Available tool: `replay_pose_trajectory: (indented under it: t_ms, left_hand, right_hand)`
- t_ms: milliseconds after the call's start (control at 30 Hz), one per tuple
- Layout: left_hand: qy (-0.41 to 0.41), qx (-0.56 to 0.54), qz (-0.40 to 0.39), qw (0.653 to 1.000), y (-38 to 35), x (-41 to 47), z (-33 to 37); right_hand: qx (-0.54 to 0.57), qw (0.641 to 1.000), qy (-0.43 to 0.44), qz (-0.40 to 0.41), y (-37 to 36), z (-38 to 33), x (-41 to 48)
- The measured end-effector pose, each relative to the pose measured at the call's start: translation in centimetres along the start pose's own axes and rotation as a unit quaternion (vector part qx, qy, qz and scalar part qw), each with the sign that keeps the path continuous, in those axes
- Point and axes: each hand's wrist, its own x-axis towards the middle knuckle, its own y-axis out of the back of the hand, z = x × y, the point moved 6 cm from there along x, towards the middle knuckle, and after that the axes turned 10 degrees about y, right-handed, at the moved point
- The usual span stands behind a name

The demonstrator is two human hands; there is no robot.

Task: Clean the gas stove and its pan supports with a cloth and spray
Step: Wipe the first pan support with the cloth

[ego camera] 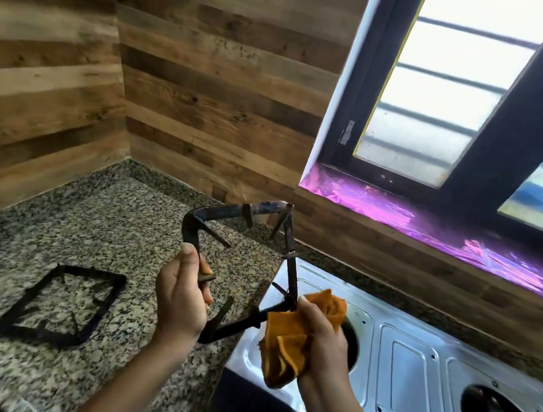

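Note:
A dark square pan support is held up in the air above the counter, tilted on edge. My left hand grips its left side bar. My right hand holds an orange cloth bunched against the support's lower right corner. A second black pan support lies flat on the granite counter at the left. The steel gas stove sits at the lower right, with open burner holes and no supports on it. No spray bottle is in view.
The speckled granite counter runs into a corner of wood-look wall panels. A window with a purple-lit sill stands behind the stove.

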Motion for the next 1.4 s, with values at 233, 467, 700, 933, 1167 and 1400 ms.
replay_pose_trajectory:
  t_ms: [233, 467, 700, 933, 1167, 1400]
  left_hand:
    - [0.071, -0.108, 0.038, 0.991, -1.5, -0.7, -1.8]
    - [0.131, -0.09, 0.019, 0.987, -0.3, -0.6, -4.2]
    - [0.193, -0.06, -0.062, 0.977, 1.4, 1.5, -4.8]
    - [0.027, 0.01, -0.184, 0.983, 1.1, 3.3, 0.3]
    - [0.025, -0.024, -0.113, 0.993, -0.2, 1.2, 2.7]
    - [0.143, -0.104, 0.031, 0.984, 0.1, 1.6, 1.9]
  right_hand:
    - [0.145, 0.977, -0.105, -0.117, -4.8, 1.4, -0.4]
    - [0.064, 0.967, 0.034, -0.244, -6.0, -3.2, 0.8]
    - [-0.162, 0.865, 0.187, -0.437, -7.3, -6.6, -0.1]
    - [-0.182, 0.873, 0.157, -0.425, -7.8, -7.6, 1.7]
    - [-0.18, 0.938, 0.201, -0.218, -6.1, -6.8, 4.8]
    - [-0.139, 0.954, 0.248, -0.093, -3.9, -7.7, 1.9]
